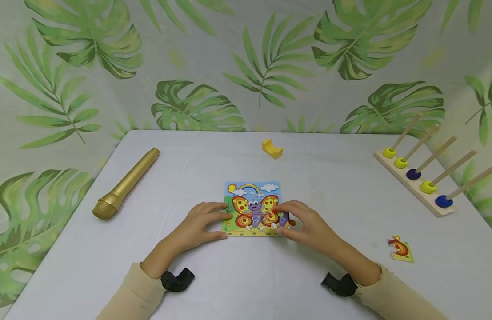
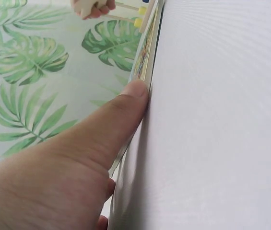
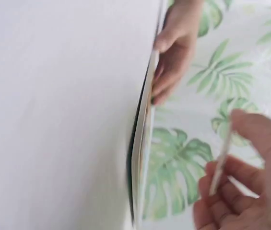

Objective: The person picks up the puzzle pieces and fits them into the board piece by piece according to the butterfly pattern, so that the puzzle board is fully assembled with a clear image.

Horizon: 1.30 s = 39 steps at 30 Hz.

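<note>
A butterfly jigsaw board (image 1: pixel 251 189) with a rainbow and sun lies flat in the middle of the table. At its left edge rests my left hand (image 1: pixel 202 222), the fingers on top and the thumb near the lower corner. In the left wrist view the thumb (image 2: pixel 133 96) touches the board's edge. My right hand (image 1: pixel 306 222) pinches a puzzle piece (image 1: pixel 284 220) over the board's right side. The right wrist view shows that puzzle piece (image 3: pixel 222 160) edge-on between thumb and fingers, raised off the board. Its picture is partly hidden by the fingers.
Another puzzle piece (image 1: pixel 402 250) with an orange swirl lies at the right. A gold microphone (image 1: pixel 127 184) is at the left. A small yellow block (image 1: pixel 272 149) sits at the back. A wooden peg stand (image 1: pixel 419 186) with yellow and blue beads stands at the far right.
</note>
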{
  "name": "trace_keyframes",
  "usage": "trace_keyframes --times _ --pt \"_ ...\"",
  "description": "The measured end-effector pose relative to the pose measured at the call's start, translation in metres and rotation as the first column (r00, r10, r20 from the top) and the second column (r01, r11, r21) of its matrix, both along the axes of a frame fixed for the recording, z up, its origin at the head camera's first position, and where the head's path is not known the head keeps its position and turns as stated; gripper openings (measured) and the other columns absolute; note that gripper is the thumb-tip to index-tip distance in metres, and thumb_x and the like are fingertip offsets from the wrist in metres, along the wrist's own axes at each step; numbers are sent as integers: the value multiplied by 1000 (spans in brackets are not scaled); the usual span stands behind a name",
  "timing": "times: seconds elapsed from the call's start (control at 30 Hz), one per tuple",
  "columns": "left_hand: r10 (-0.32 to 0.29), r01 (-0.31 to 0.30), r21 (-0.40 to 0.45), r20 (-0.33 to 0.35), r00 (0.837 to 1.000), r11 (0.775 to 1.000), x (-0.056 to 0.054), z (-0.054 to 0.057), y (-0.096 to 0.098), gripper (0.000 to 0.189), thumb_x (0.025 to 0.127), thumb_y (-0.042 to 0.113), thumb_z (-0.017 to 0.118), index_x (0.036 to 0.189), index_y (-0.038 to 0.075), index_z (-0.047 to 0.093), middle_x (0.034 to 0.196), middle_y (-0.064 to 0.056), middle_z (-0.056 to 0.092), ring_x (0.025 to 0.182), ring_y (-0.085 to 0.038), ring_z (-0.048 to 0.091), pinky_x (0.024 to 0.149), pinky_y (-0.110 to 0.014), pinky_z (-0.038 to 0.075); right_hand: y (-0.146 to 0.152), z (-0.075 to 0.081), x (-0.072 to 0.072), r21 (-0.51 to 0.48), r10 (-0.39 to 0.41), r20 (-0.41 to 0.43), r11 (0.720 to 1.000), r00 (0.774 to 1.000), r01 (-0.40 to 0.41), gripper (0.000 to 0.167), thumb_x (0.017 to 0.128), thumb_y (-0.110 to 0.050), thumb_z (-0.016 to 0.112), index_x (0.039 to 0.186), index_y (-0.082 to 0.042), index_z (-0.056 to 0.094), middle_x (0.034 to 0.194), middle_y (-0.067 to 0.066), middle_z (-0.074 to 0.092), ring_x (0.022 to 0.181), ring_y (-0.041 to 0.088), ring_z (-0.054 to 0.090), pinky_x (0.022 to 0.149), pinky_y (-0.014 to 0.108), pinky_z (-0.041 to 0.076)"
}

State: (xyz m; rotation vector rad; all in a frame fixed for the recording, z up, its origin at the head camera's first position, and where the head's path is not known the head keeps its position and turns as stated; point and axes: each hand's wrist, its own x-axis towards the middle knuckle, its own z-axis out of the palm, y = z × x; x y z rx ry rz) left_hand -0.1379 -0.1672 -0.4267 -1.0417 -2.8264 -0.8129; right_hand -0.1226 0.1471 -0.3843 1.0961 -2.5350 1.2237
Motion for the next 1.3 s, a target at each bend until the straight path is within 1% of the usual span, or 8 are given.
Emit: trace_keyframes --times 0.13,0.27,0.43,0.57,0.7,0.97,1.13,1.3 --pt "-11 11 11 -28 1000 1000 0 0 0 46 78 43 66 118 20 61 131 -3 45 122 -25 34 100 -47 21 -17 -13 -8 74 -3 36 997 999 0 43 75 -21 74 113 -7 59 109 2 55 101 16 49 84 34 44" --pt "-7 7 -11 -29 1000 1000 1 2 2 45 79 41 66 118 21 60 132 -2 44 123 -24 34 101 -46 21 -28 -24 -14 145 -15 88 989 996 2 43 76 -27 72 114 -9 59 110 1 54 101 16 48 85 34 43" --pt "3 -4 -31 -37 999 1000 3 4 4 45 79 40 65 119 21 59 132 -2 44 123 -22 33 102 -44 19 -39 -31 -21 181 0 100 983 995 -18 43 77 -27 72 114 -9 59 111 2 54 102 16 47 86 35 42" --pt "14 -14 -21 -45 999 1000 4 4 8 44 80 40 65 117 19 59 131 -4 45 123 -23 33 101 -45 21 -46 -33 -26 197 5 84 980 996 -22 40 77 -27 72 112 -9 61 107 1 53 95 14 46 81 33 41" --pt "-5 5 -3 -41 999 1000 6 3 13 43 82 40 63 119 18 57 130 -3 45 123 -21 34 101 -43 22 -49 -35 -29 205 -6 90 979 996 -12 38 76 -28 72 110 -12 63 102 -1 52 88 12 44 72 29 38" --pt "-86 83 -51 -69 994 995 10 4 20 42 86 39 58 125 23 56 131 -3 44 122 -22 34 100 -44 22 -55 -35 -29 222 -32 92 975 995 11 38 74 -33 73 109 -18 65 97 -4 52 89 9 44 72 31 35" --pt "-89 85 -67 -59 994 994 12 5 21 41 86 39 58 124 25 56 132 -3 42 123 -24 32 101 -46 22 -55 -34 -29 242 -28 110 970 994 0 38 75 -34 72 109 -19 65 97 -5 50 89 9 44 72 31 35" --pt "-89 85 -82 -45 995 993 12 5 20 41 87 39 57 126 27 54 134 -3 40 125 -24 30 101 -46 21 -51 -31 -31 237 13 127 970 992 -43 38 76 -30 72 110 -17 65 100 -4 50 91 11 44 72 29 38"
